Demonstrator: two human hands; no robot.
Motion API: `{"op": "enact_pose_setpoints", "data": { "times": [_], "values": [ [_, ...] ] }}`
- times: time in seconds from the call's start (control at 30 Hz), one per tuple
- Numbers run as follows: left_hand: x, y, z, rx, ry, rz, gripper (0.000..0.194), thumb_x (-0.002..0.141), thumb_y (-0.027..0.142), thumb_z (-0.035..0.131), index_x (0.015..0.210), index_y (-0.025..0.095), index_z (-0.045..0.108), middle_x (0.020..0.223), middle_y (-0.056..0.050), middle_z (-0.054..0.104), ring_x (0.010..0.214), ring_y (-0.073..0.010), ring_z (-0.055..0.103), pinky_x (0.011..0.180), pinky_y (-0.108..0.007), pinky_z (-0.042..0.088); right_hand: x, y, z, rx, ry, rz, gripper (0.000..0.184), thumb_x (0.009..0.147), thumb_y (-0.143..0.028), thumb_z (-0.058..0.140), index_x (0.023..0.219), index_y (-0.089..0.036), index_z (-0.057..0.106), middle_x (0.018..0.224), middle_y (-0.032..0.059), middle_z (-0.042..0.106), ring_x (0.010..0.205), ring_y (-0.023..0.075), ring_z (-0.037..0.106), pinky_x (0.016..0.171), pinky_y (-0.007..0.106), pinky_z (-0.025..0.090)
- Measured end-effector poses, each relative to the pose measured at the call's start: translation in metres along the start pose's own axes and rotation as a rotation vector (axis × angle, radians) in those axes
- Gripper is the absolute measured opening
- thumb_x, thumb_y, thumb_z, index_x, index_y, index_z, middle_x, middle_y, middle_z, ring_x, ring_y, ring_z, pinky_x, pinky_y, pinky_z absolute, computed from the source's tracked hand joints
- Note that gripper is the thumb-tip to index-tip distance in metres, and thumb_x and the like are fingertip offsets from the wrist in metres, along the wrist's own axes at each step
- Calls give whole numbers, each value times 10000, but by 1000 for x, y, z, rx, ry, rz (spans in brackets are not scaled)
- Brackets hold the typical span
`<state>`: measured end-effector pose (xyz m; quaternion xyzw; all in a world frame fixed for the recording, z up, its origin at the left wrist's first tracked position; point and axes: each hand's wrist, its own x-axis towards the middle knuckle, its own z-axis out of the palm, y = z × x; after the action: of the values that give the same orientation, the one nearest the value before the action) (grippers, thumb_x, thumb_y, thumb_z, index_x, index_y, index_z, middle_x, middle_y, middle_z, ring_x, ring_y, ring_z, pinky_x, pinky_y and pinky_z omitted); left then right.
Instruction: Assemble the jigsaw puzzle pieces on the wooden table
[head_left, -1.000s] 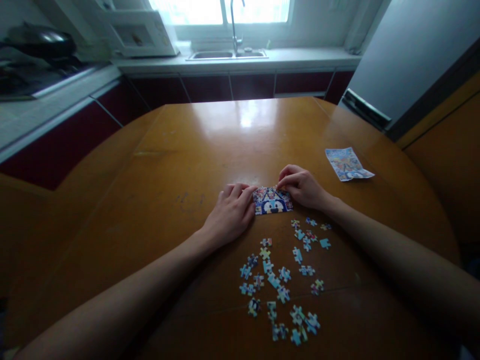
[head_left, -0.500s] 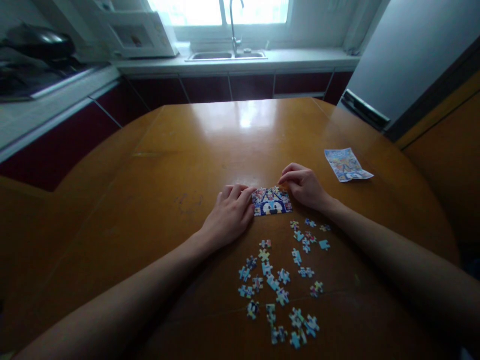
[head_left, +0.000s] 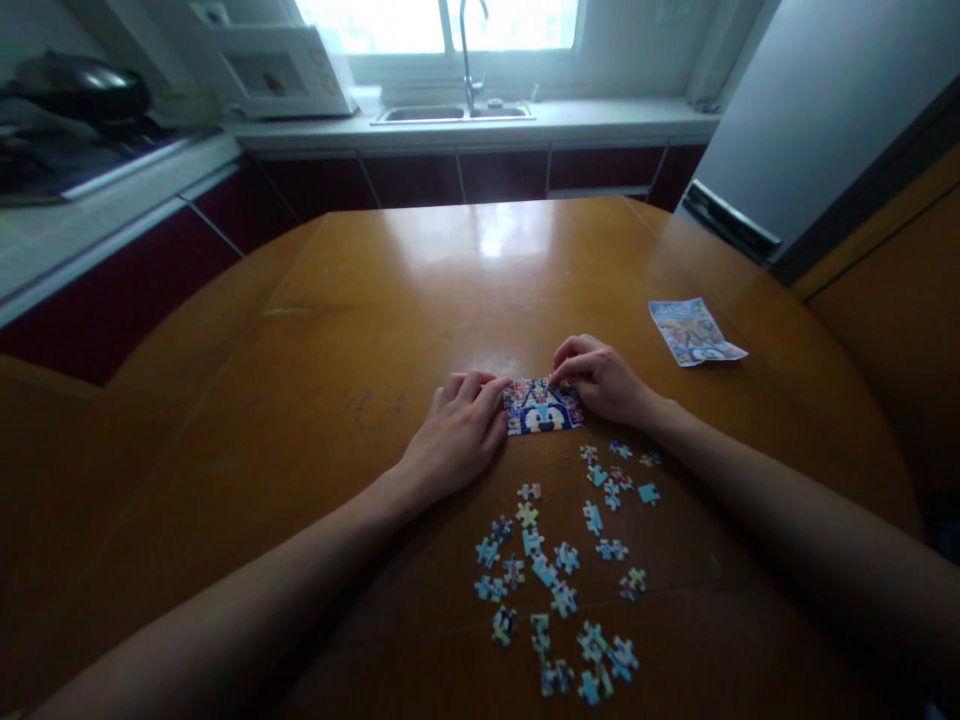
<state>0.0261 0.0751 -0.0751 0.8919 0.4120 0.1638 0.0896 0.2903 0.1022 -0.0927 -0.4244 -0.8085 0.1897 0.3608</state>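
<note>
A partly joined jigsaw puzzle [head_left: 544, 408] lies flat on the table, showing a blue cartoon dog's face with white-ringed eyes. Along its left edge rests my left hand [head_left: 459, 430], fingers loosely bent and lying open, the index fingertip on the upper left corner. My right hand [head_left: 600, 378] is closed in a pinch over the puzzle's upper right edge. Whatever is between those fingertips is hidden. Loose jigsaw pieces [head_left: 546, 570], mostly light blue and yellow, are scattered nearer to me, with more pieces [head_left: 613, 493] just below the puzzle's right side.
A creased printed sheet [head_left: 694, 332] lies on the wooden table [head_left: 360, 300] at the right. Beyond the table are a counter with a sink [head_left: 454, 114], a white microwave [head_left: 277, 75] and a fridge [head_left: 810, 120]. A black pan [head_left: 82, 85] sits on the stove at left.
My right hand has moved slightly left and down, bringing its fingertips onto the puzzle's upper edge. My left hand stays in place at the left edge.
</note>
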Motion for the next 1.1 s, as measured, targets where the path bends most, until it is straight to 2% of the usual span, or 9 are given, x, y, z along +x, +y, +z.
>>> {"op": "enact_pose_setpoints", "data": {
  "times": [0.2, 0.47, 0.77, 1.1],
  "values": [
    [0, 0, 1, 7, 5, 2, 352, 1026, 299, 445, 1360, 207, 512, 1308, -109, 551, 1193, -288, 445, 1061, -484, 411, 1, -2, 0, 43, 137, 40, 330, 791, -41, 517, 730, -249, 766, 873, 53, 649, 863, 203, 610, 784, 375, 501],
    [0, 0, 0, -6, 18, 13, 353, 1031, 300, 443, 1367, 226, 521, 1288, -104, 557, 1200, -288, 449, 1066, -489, 415, 1, -2, 1, 6, 174, 91, 287, 812, -51, 527, 738, -225, 743, 861, 64, 662, 831, 209, 621, 757, 376, 503],
    [-1, -2, -1, -11, 7, 37, 398, 1015, 270, 477, 1403, 324, 550, 1245, -78, 558, 1175, -287, 442, 1054, -508, 420, 1, -6, 1, -45, 66, 89, 196, 849, -104, 596, 821, -223, 750, 891, 74, 674, 895, 234, 604, 818, 399, 495],
    [-1, -2, 0, 7, 4, 40, 361, 1027, 313, 490, 1372, 345, 592, 1240, -79, 555, 1167, -285, 438, 1041, -507, 431, 2, -9, -4, -103, -54, 47, 46, 853, -220, 700, 878, -231, 737, 947, 79, 660, 953, 255, 583, 862, 424, 479]
  ]
}}
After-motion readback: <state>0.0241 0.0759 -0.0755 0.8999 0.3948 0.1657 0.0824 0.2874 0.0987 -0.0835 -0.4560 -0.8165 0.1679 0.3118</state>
